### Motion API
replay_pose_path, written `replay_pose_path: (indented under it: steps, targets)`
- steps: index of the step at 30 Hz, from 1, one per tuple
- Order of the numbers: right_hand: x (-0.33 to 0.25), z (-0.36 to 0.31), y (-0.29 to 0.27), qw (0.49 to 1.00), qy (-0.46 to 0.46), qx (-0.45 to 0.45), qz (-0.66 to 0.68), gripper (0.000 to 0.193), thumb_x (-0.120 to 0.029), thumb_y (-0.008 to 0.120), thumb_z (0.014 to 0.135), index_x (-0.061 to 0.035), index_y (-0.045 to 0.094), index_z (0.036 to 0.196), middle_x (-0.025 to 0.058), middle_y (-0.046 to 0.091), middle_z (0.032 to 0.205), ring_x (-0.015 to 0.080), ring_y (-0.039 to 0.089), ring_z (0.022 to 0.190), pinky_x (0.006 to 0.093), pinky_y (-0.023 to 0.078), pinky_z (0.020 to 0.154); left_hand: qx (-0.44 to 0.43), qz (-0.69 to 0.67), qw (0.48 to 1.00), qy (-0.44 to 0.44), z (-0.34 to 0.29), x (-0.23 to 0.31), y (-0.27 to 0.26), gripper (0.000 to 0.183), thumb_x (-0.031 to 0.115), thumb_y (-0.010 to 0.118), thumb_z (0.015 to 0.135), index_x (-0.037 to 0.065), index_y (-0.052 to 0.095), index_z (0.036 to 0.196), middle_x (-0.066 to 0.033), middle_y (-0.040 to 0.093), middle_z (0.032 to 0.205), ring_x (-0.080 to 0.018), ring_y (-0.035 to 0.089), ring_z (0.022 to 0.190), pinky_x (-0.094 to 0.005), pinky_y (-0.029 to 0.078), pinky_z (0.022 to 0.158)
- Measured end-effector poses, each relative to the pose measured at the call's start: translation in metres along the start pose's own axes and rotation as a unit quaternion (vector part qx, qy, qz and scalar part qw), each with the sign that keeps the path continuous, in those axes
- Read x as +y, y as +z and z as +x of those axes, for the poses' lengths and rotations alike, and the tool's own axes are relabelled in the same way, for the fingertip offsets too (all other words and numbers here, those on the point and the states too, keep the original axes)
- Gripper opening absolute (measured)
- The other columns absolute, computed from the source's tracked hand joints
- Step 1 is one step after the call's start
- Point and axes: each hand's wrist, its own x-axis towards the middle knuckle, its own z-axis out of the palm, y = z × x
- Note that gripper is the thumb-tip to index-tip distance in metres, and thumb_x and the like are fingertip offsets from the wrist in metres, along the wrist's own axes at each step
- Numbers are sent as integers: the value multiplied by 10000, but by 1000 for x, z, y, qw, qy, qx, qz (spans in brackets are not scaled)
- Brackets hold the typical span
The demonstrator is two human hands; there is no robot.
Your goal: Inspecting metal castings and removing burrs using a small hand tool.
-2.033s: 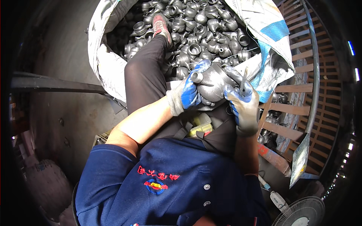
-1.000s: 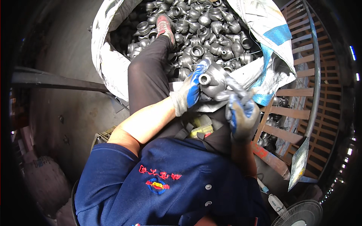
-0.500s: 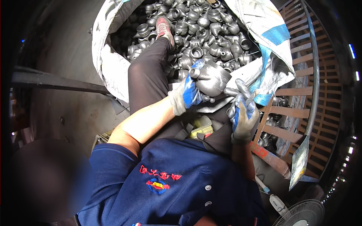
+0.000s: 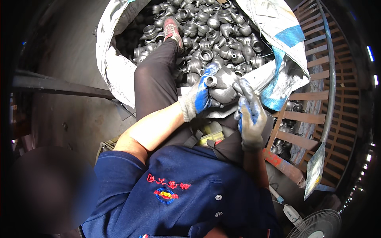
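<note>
A dark grey, rounded pipe-like fitting point(image 4: 224, 89) with a short round neck is held above my lap. My left hand point(image 4: 201, 94), in a grey glove with a blue palm, is closed around its left side, and the neck points toward me. My right hand point(image 4: 252, 115), in a matching worn glove, is at the fitting's right side. Its long fingers reach up to the fitting's edge while the others are curled; what they hold, if anything, is hidden. Beyond my hands, several similar grey fittings point(image 4: 214, 22) fill a large white woven sack point(image 4: 106, 55).
My leg stretches into the sack, with a pink shoe point(image 4: 171, 29) on the fittings. A rusty slatted metal crate point(image 4: 309, 118) stands at the right, with more fittings behind its slats. A dark metal bar point(image 4: 59, 85) crosses at the left. A fan point(image 4: 319, 226) is at lower right.
The fitting has turned slightly in my left hand, its neck now more toward me. My right hand has moved a little left and up, its fingers closer together against the fitting.
</note>
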Motion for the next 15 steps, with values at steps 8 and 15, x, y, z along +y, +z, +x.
replay_pose_path:
  steps: [8, 15]
  targets:
    - [-16, -1, 2, 988, 120, 70, 67, 421, 78, 564, 832, 32, 507, 1246, 111, 586, 1141, 63, 566, 849, 174, 444, 659, 78, 71, 993, 48, -7, 0, 8, 527, 360, 550, 895, 27, 417, 1281, -139, 537, 1211, -222, 584, 1045, -354, 497, 893]
    - [-4, 11, 9, 992, -16, -84, -97, 525, 57, 626, 789, 68, 448, 1283, 178, 518, 1272, 195, 528, 1132, 273, 430, 915, 31, 666, 685, 293, -7, -14, -28, 715, 74, 712, 715, -26, 361, 1331, -232, 465, 1291, -390, 453, 1201, -420, 344, 1025]
